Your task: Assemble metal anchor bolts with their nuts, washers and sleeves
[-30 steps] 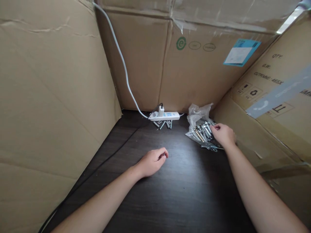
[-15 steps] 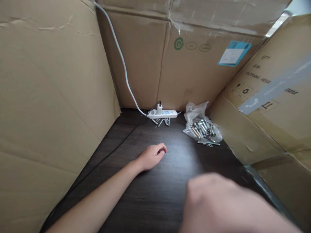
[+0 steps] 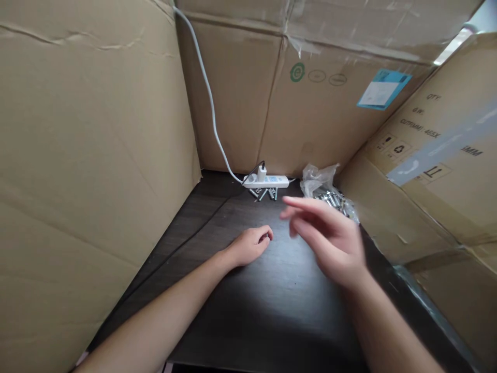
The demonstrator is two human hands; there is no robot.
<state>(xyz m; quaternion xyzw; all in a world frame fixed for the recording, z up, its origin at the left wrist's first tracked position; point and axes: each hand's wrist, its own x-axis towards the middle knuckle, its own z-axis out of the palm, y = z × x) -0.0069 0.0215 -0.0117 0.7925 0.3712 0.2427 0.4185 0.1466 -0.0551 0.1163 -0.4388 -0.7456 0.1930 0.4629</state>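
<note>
My left hand (image 3: 251,245) rests on the dark tabletop (image 3: 217,321), its fingers curled in. Whatever lies between thumb and fingers is hidden or too small to name. Above the table on the right, my right hand (image 3: 330,238) is open, index finger stretched out and fingertips blurred by motion; nothing shows in it. Behind it lies a clear plastic bag (image 3: 318,176) with many metal bolts (image 3: 334,201), partly covered by the hand. Several loose bolts (image 3: 264,195) and small rings (image 3: 272,191) lie in front of the power strip, beyond both hands.
A white power strip (image 3: 279,182) with a plugged-in charger (image 3: 262,173) stands against the back cardboard. Its white cable (image 3: 213,111) runs up the corner. A black cord (image 3: 194,234) crosses the left side. Cardboard walls (image 3: 97,155) enclose the table left, back and right.
My right hand has moved forward and up from the near right, and its fingers have opened out toward the bag. My left hand stays in place, curled. The view has shifted slightly.
</note>
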